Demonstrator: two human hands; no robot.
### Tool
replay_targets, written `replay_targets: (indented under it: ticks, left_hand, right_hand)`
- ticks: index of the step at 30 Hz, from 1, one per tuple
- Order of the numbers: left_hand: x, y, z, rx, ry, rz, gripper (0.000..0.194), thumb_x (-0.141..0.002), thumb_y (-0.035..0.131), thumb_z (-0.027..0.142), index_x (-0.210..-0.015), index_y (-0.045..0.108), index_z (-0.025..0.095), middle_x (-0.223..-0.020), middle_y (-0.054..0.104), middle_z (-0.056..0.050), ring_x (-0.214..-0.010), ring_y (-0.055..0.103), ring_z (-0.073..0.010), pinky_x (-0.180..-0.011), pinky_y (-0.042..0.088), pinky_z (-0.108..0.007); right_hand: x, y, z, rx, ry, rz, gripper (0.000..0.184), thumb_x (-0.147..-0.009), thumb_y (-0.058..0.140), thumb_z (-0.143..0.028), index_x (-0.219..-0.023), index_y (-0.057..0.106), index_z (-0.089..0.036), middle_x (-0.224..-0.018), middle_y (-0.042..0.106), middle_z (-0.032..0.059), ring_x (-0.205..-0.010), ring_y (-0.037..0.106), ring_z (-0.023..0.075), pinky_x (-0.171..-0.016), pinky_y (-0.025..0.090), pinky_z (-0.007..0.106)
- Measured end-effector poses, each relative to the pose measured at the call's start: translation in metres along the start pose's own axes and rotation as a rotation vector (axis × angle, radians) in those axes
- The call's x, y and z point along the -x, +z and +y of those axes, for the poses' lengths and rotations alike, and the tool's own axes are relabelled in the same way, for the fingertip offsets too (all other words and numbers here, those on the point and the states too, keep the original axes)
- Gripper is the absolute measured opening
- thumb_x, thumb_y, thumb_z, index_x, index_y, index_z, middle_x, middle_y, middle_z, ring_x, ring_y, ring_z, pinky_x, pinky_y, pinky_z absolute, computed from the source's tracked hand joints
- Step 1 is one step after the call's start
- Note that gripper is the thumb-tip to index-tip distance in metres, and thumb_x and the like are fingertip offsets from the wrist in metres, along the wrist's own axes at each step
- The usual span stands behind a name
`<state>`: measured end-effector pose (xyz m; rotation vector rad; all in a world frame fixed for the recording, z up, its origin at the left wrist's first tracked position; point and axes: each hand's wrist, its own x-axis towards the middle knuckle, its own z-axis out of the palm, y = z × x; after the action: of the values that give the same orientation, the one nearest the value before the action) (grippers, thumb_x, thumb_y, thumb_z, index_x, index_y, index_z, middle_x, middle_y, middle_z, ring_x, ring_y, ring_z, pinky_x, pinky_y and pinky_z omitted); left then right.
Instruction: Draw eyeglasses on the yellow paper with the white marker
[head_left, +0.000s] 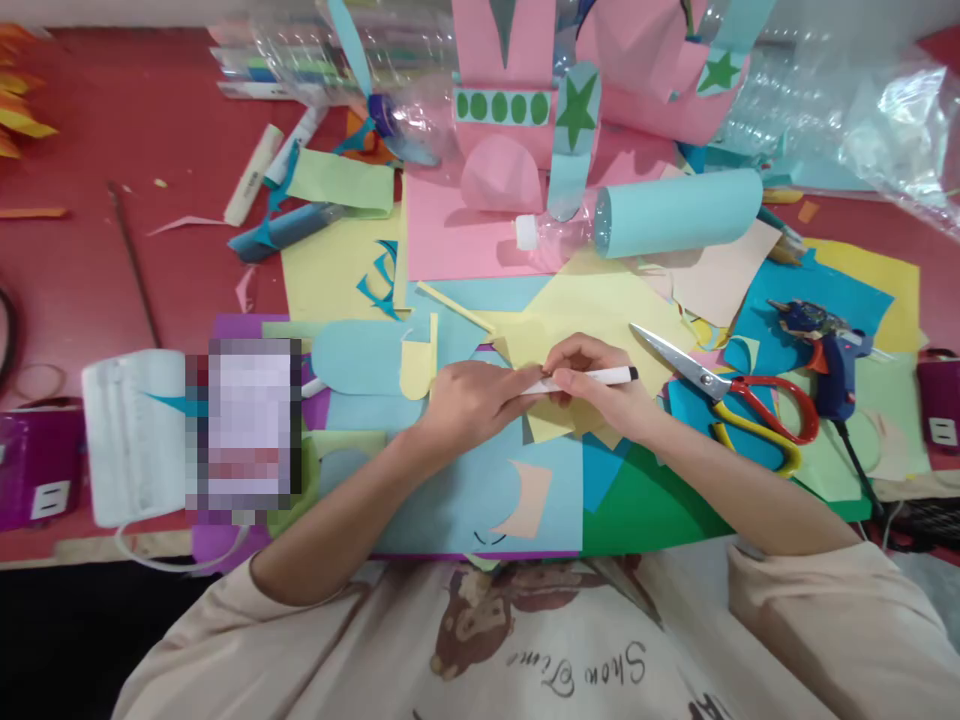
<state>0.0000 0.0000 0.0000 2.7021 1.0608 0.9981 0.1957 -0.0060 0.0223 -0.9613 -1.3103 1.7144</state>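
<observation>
right hand grips a marker; left hand pins yellow paper, which may slip and smear the line.

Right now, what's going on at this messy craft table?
A person's right hand holds a white marker over a piece of yellow paper, while the left hand presses that paper down. Both work on a heap of coloured paper sheets on the red table. Red-handled scissors and a blue glue gun lie to the right, and a white face mask lies to the left.
</observation>
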Motion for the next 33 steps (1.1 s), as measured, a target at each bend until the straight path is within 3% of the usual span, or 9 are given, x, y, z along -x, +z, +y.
replay_targets:
  ticks: [5,8,11,13,15,19,24,28,33]
  left_hand:
    - [0.000,-0.007,-0.007,0.220,-0.182,-0.071,0.033,-0.099,0.038,0.042,-0.106,0.065,0.023,-0.061,0.062,0.001,-0.057,0.056,-0.0151,-0.058,0.040,-0.028]
    - [-0.001,-0.013,-0.017,0.187,-0.351,0.081,0.024,-0.096,0.040,0.028,-0.105,0.062,0.025,-0.071,0.066,0.000,-0.068,0.059,-0.0183,-0.073,0.043,-0.035]
    - [-0.001,-0.015,-0.023,0.114,-0.316,0.192,0.012,-0.088,0.050,0.025,-0.089,0.062,0.025,-0.081,0.069,-0.002,-0.078,0.062,-0.0212,-0.081,0.042,-0.039]
    - [-0.002,-0.012,-0.021,0.081,-0.242,0.126,0.011,-0.086,0.052,0.026,-0.082,0.062,0.024,-0.080,0.069,-0.002,-0.076,0.062,-0.0207,-0.075,0.042,-0.037]
    - [-0.001,-0.008,-0.015,0.046,-0.191,-0.020,0.013,-0.086,0.053,0.030,-0.081,0.063,0.023,-0.072,0.067,-0.002,-0.071,0.061,-0.0197,-0.071,0.041,-0.035]
    - [0.004,0.003,-0.003,-0.008,-0.192,-0.187,0.035,-0.084,0.060,0.052,-0.103,0.068,0.023,-0.087,0.070,-0.006,-0.085,0.062,-0.0262,-0.081,0.041,-0.042]
    - [0.009,0.010,-0.002,-0.048,-0.222,-0.214,0.060,-0.080,0.058,0.069,-0.120,0.064,0.025,-0.113,0.066,-0.012,-0.105,0.058,-0.0319,-0.101,0.034,-0.054]
    - [0.007,0.014,-0.001,-0.068,-0.274,-0.241,0.065,-0.078,0.061,0.069,-0.128,0.058,0.027,-0.130,0.059,-0.012,-0.117,0.054,-0.0340,-0.112,0.022,-0.060]
    - [0.000,0.023,0.005,-0.077,-0.299,-0.211,0.073,-0.073,0.064,0.071,-0.132,0.053,0.029,-0.143,0.050,-0.012,-0.126,0.050,-0.0349,-0.117,0.016,-0.061]
  right_hand:
    - [-0.001,-0.003,0.001,-0.058,-0.034,0.085,0.023,-0.086,0.062,-0.043,-0.083,0.066,-0.021,-0.066,0.061,-0.0015,-0.059,0.056,0.0128,-0.059,0.045,0.027]
    - [-0.003,-0.005,0.001,-0.139,-0.072,0.208,0.030,-0.088,0.053,-0.046,-0.079,0.067,-0.021,-0.062,0.060,-0.0009,-0.058,0.055,0.0137,-0.062,0.045,0.028]
    - [-0.005,-0.006,0.000,-0.172,-0.072,0.294,0.033,-0.085,0.050,-0.050,-0.077,0.065,-0.022,-0.060,0.056,-0.0005,-0.057,0.054,0.0149,-0.061,0.045,0.030]
    - [-0.007,-0.007,-0.001,-0.163,-0.048,0.336,0.035,-0.083,0.048,-0.054,-0.077,0.064,-0.023,-0.058,0.053,-0.0003,-0.057,0.053,0.0161,-0.060,0.045,0.031]
    - [-0.008,-0.008,-0.002,-0.140,-0.038,0.381,0.038,-0.083,0.045,-0.057,-0.077,0.062,-0.024,-0.057,0.051,-0.0001,-0.057,0.053,0.0170,-0.060,0.046,0.032]
    - [-0.013,-0.013,-0.004,-0.105,-0.083,0.477,0.043,-0.085,0.040,-0.062,-0.077,0.059,-0.025,-0.060,0.049,-0.0009,-0.055,0.053,0.0165,-0.061,0.048,0.033]
    - [-0.015,-0.021,-0.004,-0.121,-0.119,0.518,0.044,-0.087,0.039,-0.062,-0.083,0.062,-0.025,-0.061,0.053,-0.0003,-0.055,0.054,0.0161,-0.062,0.049,0.033]
    - [-0.016,-0.021,-0.003,-0.202,-0.142,0.493,0.043,-0.089,0.044,-0.059,-0.086,0.067,-0.023,-0.065,0.061,0.0020,-0.057,0.056,0.0161,-0.062,0.050,0.034]
    - [-0.015,-0.020,-0.006,-0.215,-0.155,0.543,0.028,-0.086,0.056,-0.051,-0.082,0.066,-0.025,-0.065,0.059,-0.0001,-0.059,0.055,0.0139,-0.062,0.049,0.030]
